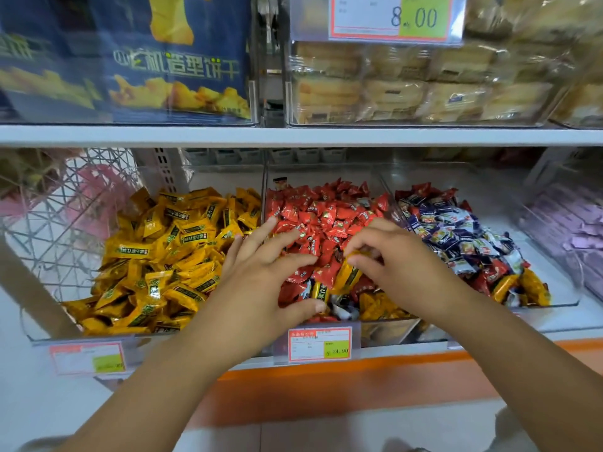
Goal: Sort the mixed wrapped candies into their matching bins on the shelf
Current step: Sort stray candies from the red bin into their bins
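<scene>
Three clear bins sit side by side on the lower shelf. The left bin holds yellow wrapped candies. The middle bin holds red candies, with yellow, blue and white ones mixed in near its front. The right bin holds blue and white candies with some red and yellow mixed in. My left hand lies spread over the red pile, fingers apart. My right hand pinches a yellow candy over the middle bin's front.
A wire basket stands to the left of the bins. Another clear bin of purple packets sits at the far right. Price tags hang on the shelf's front edge. The shelf above carries blue biscuit boxes and wrapped cakes.
</scene>
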